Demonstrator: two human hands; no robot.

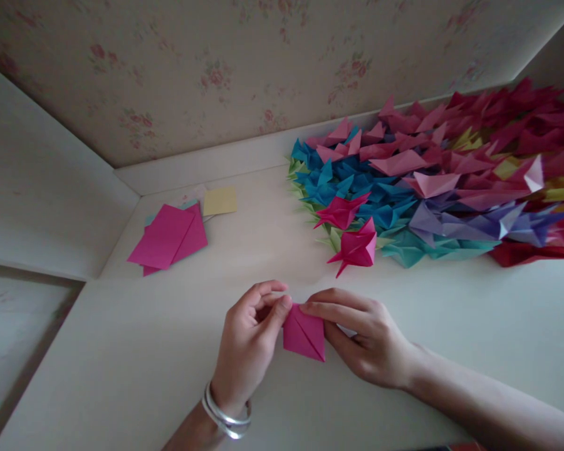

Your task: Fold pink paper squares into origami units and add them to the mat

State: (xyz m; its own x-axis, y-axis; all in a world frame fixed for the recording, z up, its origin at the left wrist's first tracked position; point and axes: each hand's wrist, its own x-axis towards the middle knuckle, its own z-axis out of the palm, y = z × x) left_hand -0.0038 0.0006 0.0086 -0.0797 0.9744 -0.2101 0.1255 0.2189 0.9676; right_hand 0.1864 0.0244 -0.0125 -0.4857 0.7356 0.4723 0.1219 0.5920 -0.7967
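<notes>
A small folded square of pink origami paper [304, 335] lies between my hands near the front of the white table, with a diagonal crease or flap edge across it. My left hand [254, 338], a silver bangle on its wrist, pinches the paper's upper left corner between thumb and fingers. From the other side my right hand [364, 335] grips the top and right edge, index finger lying over the paper and thumb beside it. Just beyond are two folded bright pink paper cranes [358, 246], at the front of a big heap of folded paper cranes [385, 188].
Flat pink paper sheets [164, 235] are stacked loosely at the back left, beside a yellow paper square [220, 201]. The white table [244, 250] meets a flowered wall [216, 81] behind and a white panel [37, 163] on the left.
</notes>
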